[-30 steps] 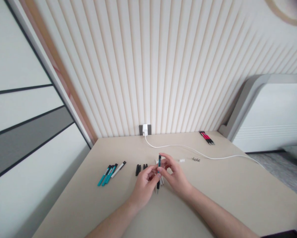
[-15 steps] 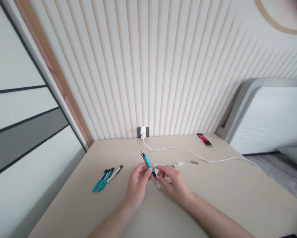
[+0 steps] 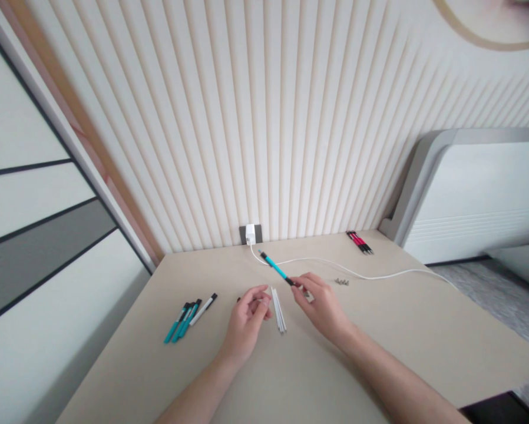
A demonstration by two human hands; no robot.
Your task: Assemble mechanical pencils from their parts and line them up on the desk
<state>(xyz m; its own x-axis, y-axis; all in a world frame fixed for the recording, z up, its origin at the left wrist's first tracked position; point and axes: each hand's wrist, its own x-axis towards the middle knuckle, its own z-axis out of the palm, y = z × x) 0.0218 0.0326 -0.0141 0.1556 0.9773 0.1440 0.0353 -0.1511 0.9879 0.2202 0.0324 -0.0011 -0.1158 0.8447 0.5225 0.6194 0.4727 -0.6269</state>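
My right hand (image 3: 320,303) is closed on a turquoise-and-black click pen (image 3: 275,268), pinching its black lower end. The pen slants up to the left over the table. My left hand (image 3: 245,318) holds nothing; its fingers are loosely curled and a little apart. Between the hands lie several thin white pen refills (image 3: 279,312), close to the left fingertips. Small pale parts (image 3: 307,295) show partly behind the right hand's fingers. A small dark thing peeks out behind my left hand, too hidden to name.
Turquoise pen barrels (image 3: 182,322) and a white barrel (image 3: 203,310) lie at the left of the table (image 3: 379,341). Small metal tips (image 3: 341,282) lie right of centre. Red-and-black pens (image 3: 360,242) lie at the back right. A white cable (image 3: 379,277) runs from a charger (image 3: 250,234).
The pen has left my left hand and moved up and right in my right hand. My left hand's fingers have loosened. The view has shifted slightly.
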